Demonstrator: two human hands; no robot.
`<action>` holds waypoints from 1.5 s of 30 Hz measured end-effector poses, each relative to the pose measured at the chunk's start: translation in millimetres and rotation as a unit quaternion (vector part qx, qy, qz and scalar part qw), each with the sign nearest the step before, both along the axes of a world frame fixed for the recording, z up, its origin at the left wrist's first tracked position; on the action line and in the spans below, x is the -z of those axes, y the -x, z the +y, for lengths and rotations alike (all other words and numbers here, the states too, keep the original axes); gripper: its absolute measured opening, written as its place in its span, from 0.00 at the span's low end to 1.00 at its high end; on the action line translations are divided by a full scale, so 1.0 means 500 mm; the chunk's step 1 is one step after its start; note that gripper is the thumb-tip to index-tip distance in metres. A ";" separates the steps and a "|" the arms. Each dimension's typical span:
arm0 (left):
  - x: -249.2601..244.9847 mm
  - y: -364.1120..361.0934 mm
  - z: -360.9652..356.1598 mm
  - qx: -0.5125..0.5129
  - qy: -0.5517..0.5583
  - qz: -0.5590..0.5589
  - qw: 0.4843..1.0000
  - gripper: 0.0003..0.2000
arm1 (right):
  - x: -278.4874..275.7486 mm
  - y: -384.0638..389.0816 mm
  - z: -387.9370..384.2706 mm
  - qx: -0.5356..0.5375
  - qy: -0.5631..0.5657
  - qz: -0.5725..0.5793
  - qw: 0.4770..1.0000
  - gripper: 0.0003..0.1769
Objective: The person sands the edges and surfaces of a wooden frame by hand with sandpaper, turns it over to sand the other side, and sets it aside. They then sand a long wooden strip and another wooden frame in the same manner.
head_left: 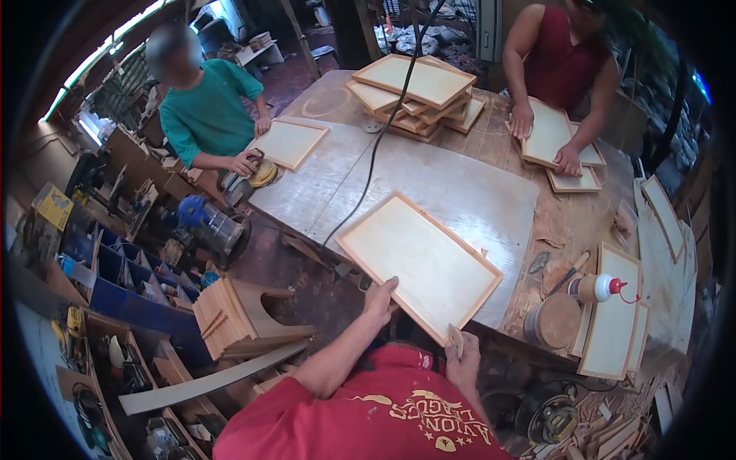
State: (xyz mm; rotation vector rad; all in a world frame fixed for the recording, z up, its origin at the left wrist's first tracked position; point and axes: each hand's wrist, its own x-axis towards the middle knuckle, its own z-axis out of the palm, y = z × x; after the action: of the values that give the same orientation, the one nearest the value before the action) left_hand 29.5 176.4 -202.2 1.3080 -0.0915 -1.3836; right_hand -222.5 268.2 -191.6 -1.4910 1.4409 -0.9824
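A shallow wooden tray [422, 264] with a pale panel and raised rim lies tilted over the near edge of the worktable. My left hand [381, 300] is closed on its near-left edge, thumb on top and fingers hidden beneath. At the tray's nearest corner, my right hand [463, 360] pinches a small tan piece of what looks like folded sandpaper [456, 340] against the rim. The fingers of this hand show only in part.
A metal-topped worktable [475, 199] bears stacked trays [418, 80], a glue bottle [602, 288], a round container [553, 321] and a brush [569, 273]. A black cable [376, 146] hangs across. One co-worker holds a sander [262, 172]; another handles trays [548, 130].
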 end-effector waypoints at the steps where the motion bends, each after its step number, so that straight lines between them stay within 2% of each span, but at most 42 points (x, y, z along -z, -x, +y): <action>1: -0.014 0.003 -0.002 -0.005 0.015 -0.039 0.999 0.24 | 0.012 0.004 0.003 0.003 -0.035 -0.073 0.997 0.23; 4: -0.084 -0.005 -0.052 -0.019 0.056 -0.130 0.990 0.24 | -0.048 0.012 -0.014 -0.078 -0.071 -0.146 0.984 0.24; 7: -0.147 -0.066 -0.119 0.073 0.147 -0.229 0.959 0.24 | -0.116 0.004 -0.024 -0.076 -0.085 -0.217 0.969 0.27; 9: -0.232 -0.099 -0.161 0.135 0.179 -0.264 0.938 0.24 | -0.114 0.001 -0.035 -0.052 -0.052 -0.185 0.980 0.28; 12: -0.364 -0.149 -0.247 0.226 0.233 -0.390 0.861 0.19 | -0.126 -0.018 -0.050 -0.016 -0.112 -0.161 0.980 0.29; 13: -0.399 -0.153 -0.279 0.265 0.241 -0.427 0.830 0.18 | -0.119 -0.033 -0.056 -0.021 -0.098 -0.132 0.986 0.29; 15: -0.415 -0.149 -0.349 0.296 0.279 -0.509 0.759 0.19 | -0.094 -0.068 -0.071 -0.033 -0.067 -0.073 0.995 0.27; 17: -0.464 -0.132 -0.383 0.380 0.266 -0.550 0.694 0.22 | -0.069 -0.125 -0.075 -0.019 0.005 -0.011 1.000 0.25; 19: -0.436 -0.102 -0.429 0.414 0.277 -0.577 0.647 0.19 | -0.067 -0.199 -0.082 -0.003 0.052 0.007 0.999 0.24; 24: -0.403 -0.040 -0.440 0.520 0.212 -0.594 0.576 0.16 | -0.096 -0.339 -0.048 0.067 0.023 0.002 0.997 0.21; 27: -0.405 -0.026 -0.433 0.535 0.215 -0.566 0.589 0.15 | -0.073 -0.370 -0.020 0.130 0.012 -0.034 0.991 0.22; 28: -0.418 -0.029 -0.428 0.569 0.212 -0.553 0.571 0.18 | -0.063 -0.376 -0.011 0.150 0.012 -0.048 0.987 0.22; 32: -0.388 -0.049 -0.394 0.563 0.279 -0.518 0.580 0.21 | -0.067 -0.380 -0.007 0.170 -0.002 -0.048 0.984 0.23; 34: -0.370 -0.085 -0.372 0.584 0.301 -0.497 0.567 0.25 | -0.060 -0.381 -0.020 0.171 0.010 -0.049 0.984 0.22; 40: -0.355 -0.148 -0.313 0.580 0.309 -0.481 0.581 0.21 | -0.083 -0.423 -0.092 0.096 0.050 -0.050 0.993 0.23; 43: -0.367 -0.145 -0.304 0.576 0.299 -0.487 0.585 0.20 | -0.094 -0.464 -0.117 0.092 0.135 -0.063 0.985 0.18; 45: -0.376 -0.135 -0.295 0.568 0.298 -0.496 0.586 0.20 | -0.114 -0.486 -0.127 0.086 0.133 -0.090 0.983 0.17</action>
State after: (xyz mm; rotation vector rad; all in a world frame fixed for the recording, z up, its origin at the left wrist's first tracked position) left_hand 97.0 29.0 -14.2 1.2253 -2.3085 -1.1100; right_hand 20.5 204.5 -134.4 -1.4363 1.3642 -1.4263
